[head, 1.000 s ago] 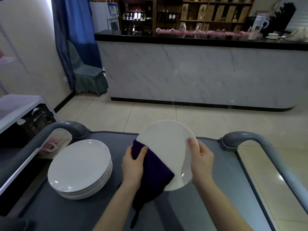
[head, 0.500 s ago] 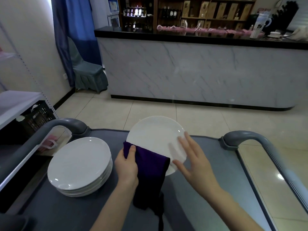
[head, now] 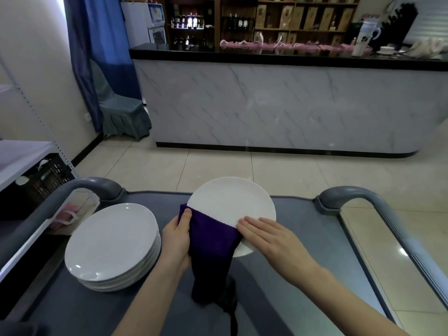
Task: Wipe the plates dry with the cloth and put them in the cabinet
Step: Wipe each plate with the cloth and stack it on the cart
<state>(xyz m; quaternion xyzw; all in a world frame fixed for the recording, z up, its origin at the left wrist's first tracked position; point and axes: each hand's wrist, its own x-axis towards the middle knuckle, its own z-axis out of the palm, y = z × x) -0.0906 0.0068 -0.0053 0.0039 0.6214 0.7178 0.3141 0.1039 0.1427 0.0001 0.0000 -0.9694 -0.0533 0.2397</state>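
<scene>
- Plate (head: 230, 202) is over the middle of the cart top (head: 300, 221), tilted up toward the far side. Its near-left part is wrapped in the purple cloth (head: 211, 236).
- Left grip (head: 177, 238): thumb on top of the cloth, and the fingers look to be curled under it, so it pinches cloth and plate rim together. This seems to be the only real hold on the plate.
- Right grip (head: 269, 236): flat, fingers straight, lying on the plate face at the cloth edge. It holds nothing.
- Risk: the pinch goes through fabric, so a wet glazed rim could slide out. The plate would then drop onto the cart or the tiled floor and chip.
- Risk: pushing down hard with the flat right palm could lever the plate out of the left pinch.
- Risk: the cloth tail hangs down to the cart top and could snag or drag.
- Risk: the stack of plates (head: 109, 241) sits just beside the left wrist, so an elbow swing could knock it.
- Can't tell whether the plate's low edge rests on the cart.
- Cabinet not in view.
</scene>
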